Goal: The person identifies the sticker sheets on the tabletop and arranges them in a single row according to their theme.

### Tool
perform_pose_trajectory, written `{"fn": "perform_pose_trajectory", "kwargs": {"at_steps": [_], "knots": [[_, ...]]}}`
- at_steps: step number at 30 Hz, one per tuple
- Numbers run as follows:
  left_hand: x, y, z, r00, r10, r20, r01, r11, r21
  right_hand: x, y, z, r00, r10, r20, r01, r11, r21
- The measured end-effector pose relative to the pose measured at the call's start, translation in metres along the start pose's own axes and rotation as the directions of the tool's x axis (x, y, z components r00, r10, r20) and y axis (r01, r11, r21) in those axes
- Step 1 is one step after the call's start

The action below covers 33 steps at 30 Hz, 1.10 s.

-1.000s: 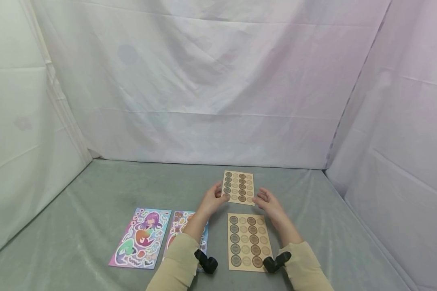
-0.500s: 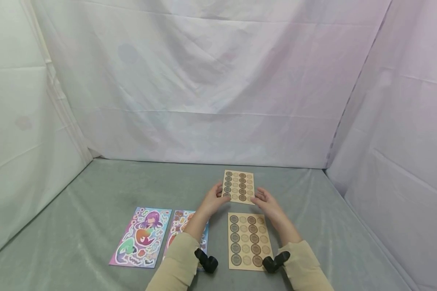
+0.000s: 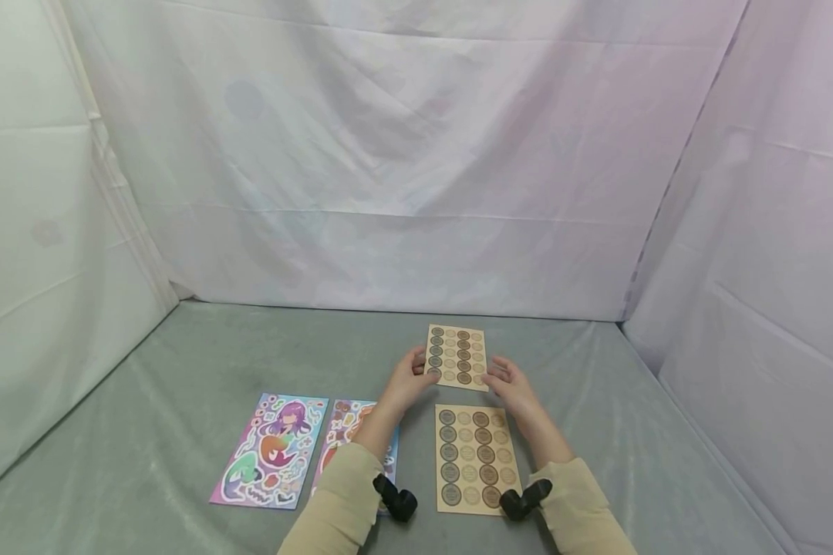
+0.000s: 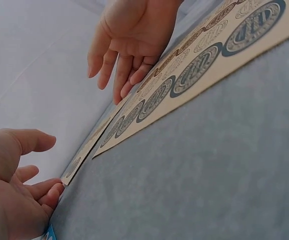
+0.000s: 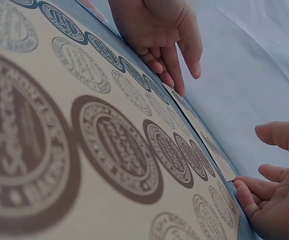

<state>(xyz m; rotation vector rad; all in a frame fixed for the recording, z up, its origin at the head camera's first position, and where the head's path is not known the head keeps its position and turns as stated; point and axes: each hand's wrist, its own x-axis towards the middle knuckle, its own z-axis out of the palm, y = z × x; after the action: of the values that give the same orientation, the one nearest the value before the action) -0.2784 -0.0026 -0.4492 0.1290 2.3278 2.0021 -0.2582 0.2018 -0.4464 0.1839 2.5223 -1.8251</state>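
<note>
A tan sticker sheet [image 3: 456,354] printed with rows of round seals lies on the grey cloth, farthest from me. My left hand [image 3: 404,385] is at its left edge, and the left wrist view shows the fingertips touching that edge with the thumb raised apart. On the opposite side, my right hand [image 3: 514,389] touches the right edge; its thumb is also lifted off the sheet in the right wrist view. Neither hand grips the sheet. Closer to me lies a second tan sticker sheet [image 3: 475,459] of the same pattern, between my forearms, with a narrow gap separating the two.
A colourful mermaid sticker sheet [image 3: 272,453] lies to the left. Beside it, another bright sticker sheet [image 3: 343,424] is partly covered by my left forearm. Pale curtains [image 3: 403,154] enclose the back and sides of the cloth-covered table [image 3: 180,385].
</note>
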Motion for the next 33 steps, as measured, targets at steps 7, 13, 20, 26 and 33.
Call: {"fn": "perform_pose_trajectory", "kwargs": {"at_steps": [7, 13, 20, 26, 33], "knots": [[-0.0011, 0.0005, 0.0014, 0.999, 0.001, -0.038, -0.001, 1.000, 0.008, -0.0003, -0.0001, 0.0010, 0.999, 0.004, -0.048, -0.003, 1.000, 0.016], [-0.0014, 0.0001, 0.0026, 0.996, -0.008, -0.092, 0.010, 1.000, 0.013, -0.0017, -0.0003, 0.0019, 0.996, 0.019, -0.088, -0.016, 0.999, 0.036], [-0.0008, 0.0002, 0.0039, 0.988, -0.015, -0.154, 0.018, 1.000, 0.017, -0.0021, 0.0003, 0.0031, 0.993, 0.019, -0.120, -0.014, 0.999, 0.042], [-0.0017, 0.0009, 0.0042, 0.984, -0.009, -0.179, 0.014, 0.999, 0.029, -0.0033, -0.0007, 0.0054, 0.987, 0.021, -0.157, -0.016, 0.999, 0.038], [-0.0024, 0.0003, 0.0048, 0.980, -0.010, -0.198, 0.014, 1.000, 0.018, -0.0044, -0.0006, 0.0072, 0.982, 0.021, -0.189, -0.014, 0.999, 0.035]]}}
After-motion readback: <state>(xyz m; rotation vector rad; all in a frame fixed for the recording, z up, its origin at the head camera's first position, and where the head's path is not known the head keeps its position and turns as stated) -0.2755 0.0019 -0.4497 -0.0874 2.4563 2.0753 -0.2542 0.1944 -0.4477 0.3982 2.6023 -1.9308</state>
